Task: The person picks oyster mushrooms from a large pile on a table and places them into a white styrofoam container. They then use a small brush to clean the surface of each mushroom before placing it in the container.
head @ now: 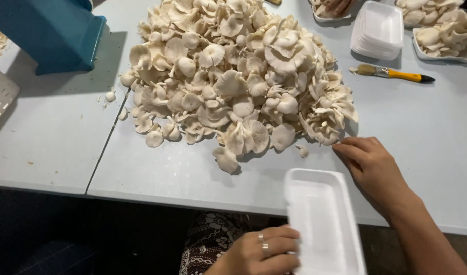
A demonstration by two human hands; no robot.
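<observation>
Gripping white foam tray (322,219) edge, left hand (259,252) curled, right hand (368,165) empty, fingers loosely extended toward mushroom pile (233,76)

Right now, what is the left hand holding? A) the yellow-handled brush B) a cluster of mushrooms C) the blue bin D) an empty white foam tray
D: the left hand grips the near edge of the empty white foam tray, while the brush lies untouched beyond the mushroom pile.

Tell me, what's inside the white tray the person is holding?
Nothing shows inside the white foam tray; its hollow looks bare. The left hand grips its near left edge, so that strip is covered. The mushroom pile sits beyond it on the table.
</observation>
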